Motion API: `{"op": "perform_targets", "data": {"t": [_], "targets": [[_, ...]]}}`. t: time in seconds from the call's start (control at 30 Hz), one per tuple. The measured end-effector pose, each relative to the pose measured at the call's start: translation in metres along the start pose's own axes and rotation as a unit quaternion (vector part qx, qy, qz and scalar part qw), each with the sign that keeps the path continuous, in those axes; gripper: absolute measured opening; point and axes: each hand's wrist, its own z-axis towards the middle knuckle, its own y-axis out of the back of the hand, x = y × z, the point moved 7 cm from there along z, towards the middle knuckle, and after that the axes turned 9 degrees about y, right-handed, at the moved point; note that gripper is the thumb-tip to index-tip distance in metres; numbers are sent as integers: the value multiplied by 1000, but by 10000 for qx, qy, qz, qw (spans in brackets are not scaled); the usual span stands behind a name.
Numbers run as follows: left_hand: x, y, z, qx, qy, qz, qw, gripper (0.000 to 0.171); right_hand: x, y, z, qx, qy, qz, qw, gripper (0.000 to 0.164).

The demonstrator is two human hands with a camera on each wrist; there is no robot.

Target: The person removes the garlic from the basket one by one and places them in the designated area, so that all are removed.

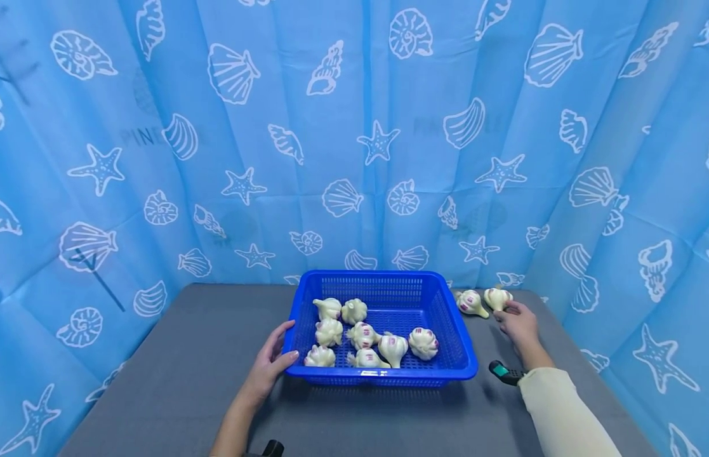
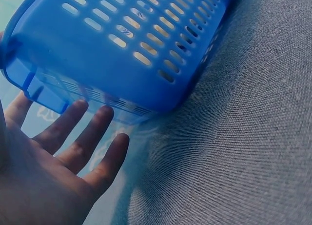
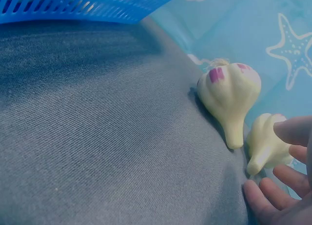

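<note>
Several garlic bulbs [image 1: 393,349], white with purple patches, lie in a blue plastic basket [image 1: 383,275]. At the basket's left side, my left hand [image 1: 264,371] has its thumb and forefinger on the rim. The left wrist view shows the other fingers [image 2: 113,159] spread and fairly straight below the rim, beside the slotted wall. To the right, my right hand [image 1: 520,327] is at a garlic bulb [image 1: 496,297] on the table. Its thumb and fingers are parted around that bulb [image 3: 268,142] in the right wrist view. Another garlic bulb [image 3: 229,95] lies just to the left.
The basket stands on a grey cloth-covered table [image 1: 188,355]. A blue curtain [image 1: 354,158] with white shells and starfish rises behind and at both sides. A black device with a teal patch [image 1: 505,373] is at the right wrist.
</note>
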Motion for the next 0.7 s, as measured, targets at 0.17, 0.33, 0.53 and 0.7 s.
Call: {"op": "perform_targets", "data": {"t": [0.17,0.33,0.53,0.7], "targets": [[0,0,0,14,-41,43,10000,58,0,7,-6,-147,-48,71,9999,54],[2,1,1,-5,21,52,10000,58,6,13,-11,-211,202,55,9996,51],[2,0,0,-27,85,59,9999,58,23,12,-14,35,687,-386,9969,46],[1,0,0,-23,91,64,9999,58,47,8,-17,399,1050,-326,9931,45]]}}
